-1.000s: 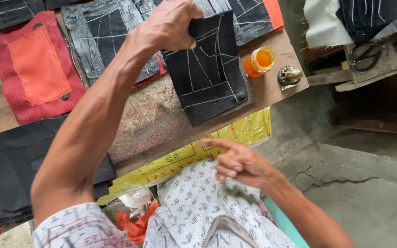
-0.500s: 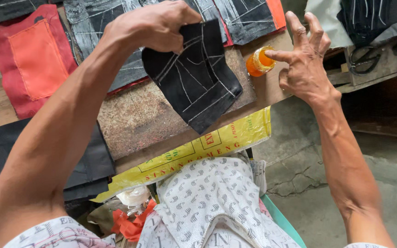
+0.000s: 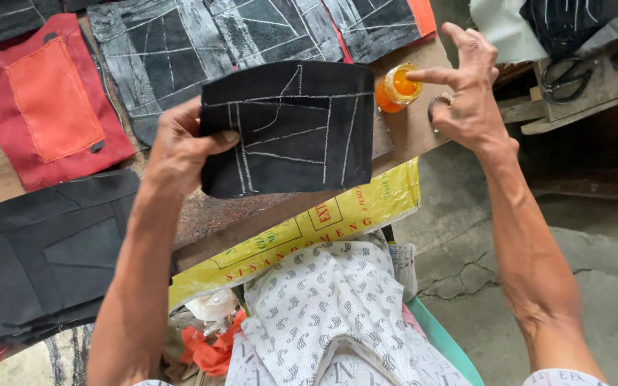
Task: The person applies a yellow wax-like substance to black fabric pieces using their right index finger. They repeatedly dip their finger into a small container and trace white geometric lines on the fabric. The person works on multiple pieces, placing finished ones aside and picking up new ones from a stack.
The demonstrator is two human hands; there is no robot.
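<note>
My left hand (image 3: 180,146) grips the left edge of a black fabric piece (image 3: 291,129) marked with white chalk lines, holding it up flat above the wooden table (image 3: 413,129). My right hand (image 3: 466,89) hovers with spread fingers, index finger pointing at a small jar of orange paste (image 3: 395,87) on the table's right end. A small metal lid lies partly hidden under that hand's fingers.
Red and orange fabric piece (image 3: 48,107) lies at the left, chalk-marked grey pieces (image 3: 180,50) at the back, a stack of black pieces (image 3: 44,254) at the lower left. A yellow plastic sack (image 3: 309,229) hangs off the table edge. Scissors (image 3: 570,71) rest on a bench at the right.
My left hand has pulled the black piece toward me and turned it level. My right hand rose from my lap to the orange jar.
</note>
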